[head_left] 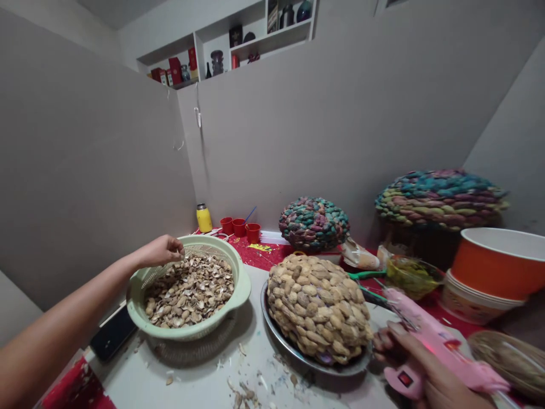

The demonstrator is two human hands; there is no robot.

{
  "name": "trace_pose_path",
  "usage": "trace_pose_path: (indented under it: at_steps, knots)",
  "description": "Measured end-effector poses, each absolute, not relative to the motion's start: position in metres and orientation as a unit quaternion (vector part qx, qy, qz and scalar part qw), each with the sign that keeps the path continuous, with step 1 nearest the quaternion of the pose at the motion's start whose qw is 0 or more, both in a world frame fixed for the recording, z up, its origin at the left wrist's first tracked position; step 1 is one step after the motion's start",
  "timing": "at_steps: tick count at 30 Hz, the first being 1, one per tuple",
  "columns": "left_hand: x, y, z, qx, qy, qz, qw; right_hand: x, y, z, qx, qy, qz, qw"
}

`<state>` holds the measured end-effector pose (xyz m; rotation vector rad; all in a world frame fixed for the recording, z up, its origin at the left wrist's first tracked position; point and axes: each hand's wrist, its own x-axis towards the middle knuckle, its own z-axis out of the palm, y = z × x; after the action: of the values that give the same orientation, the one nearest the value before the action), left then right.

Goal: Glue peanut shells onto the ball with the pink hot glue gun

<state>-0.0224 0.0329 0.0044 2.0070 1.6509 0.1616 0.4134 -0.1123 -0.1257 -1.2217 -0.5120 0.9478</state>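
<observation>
My left hand (167, 250) hovers over the far left rim of a pale green colander (242, 287), its fingers curled together. Whatever they may hold is hidden. Many nut shell pieces (189, 292) fill the colander. At the right, a pink hot glue gun (443, 341) sits in my right hand (426, 360), which is wrapped round its handle. The gun's nozzle points up and away to the left. Just left of that hand, a dome covered in peanut shells (319, 307) rests on a round metal tray (272, 332). A little purple shows near its lower edge.
Behind stand a multicoloured shell-covered dome (314, 224), a larger one (440, 199), red cups (239, 227) and a yellow bottle (204, 218). Orange and white tubs (489, 267) and a clear bowl (413, 276) are at right. A dark phone (113, 335) lies left of the colander.
</observation>
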Motion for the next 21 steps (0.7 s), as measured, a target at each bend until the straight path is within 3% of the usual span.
trace_pose_path:
  at_steps: [5, 21]
  knots:
    - [-0.018, 0.033, 0.001, 0.741, 0.605, 0.064, 0.284, 0.413, -0.114, -0.122, -0.537, -0.148, 0.461, 0.691]
    - [-0.007, 0.012, 0.0, 0.699, 0.519, 0.214, 0.444, 0.404, -0.115, -0.107, -0.533, -0.163, 0.462, 0.69]
